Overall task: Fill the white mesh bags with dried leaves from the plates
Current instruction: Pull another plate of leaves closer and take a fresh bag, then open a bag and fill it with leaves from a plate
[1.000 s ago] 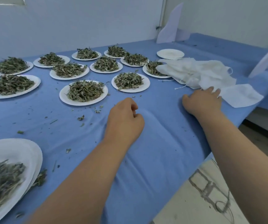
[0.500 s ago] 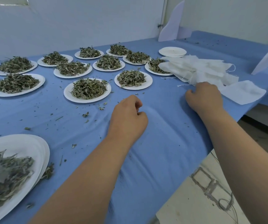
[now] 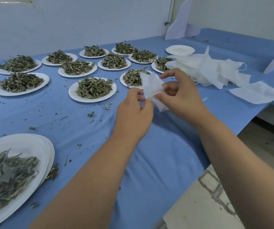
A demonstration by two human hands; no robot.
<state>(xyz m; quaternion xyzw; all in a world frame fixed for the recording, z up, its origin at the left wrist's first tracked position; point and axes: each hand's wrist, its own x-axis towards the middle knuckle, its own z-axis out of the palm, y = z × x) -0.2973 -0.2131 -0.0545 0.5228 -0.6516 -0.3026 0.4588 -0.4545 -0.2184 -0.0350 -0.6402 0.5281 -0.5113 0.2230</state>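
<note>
— What does the head view show of the hands?
— The left hand (image 3: 133, 116) and right hand (image 3: 180, 96) are raised over the blue tabletop (image 3: 157, 154). Both pinch one white mesh bag (image 3: 151, 86) between them.
— And the other bags?
— A loose pile of bags (image 3: 215, 70) lies near the right edge, with a single flat bag (image 3: 255, 94) just beside it.
— The leaves?
— Dried leaves (image 3: 93, 87) sit heaped on white paper plates (image 3: 71, 93) across the far and left side. Crumbs (image 3: 90, 114) are scattered on the cloth, and an empty plate stack (image 3: 180, 50) stands behind the pile.
</note>
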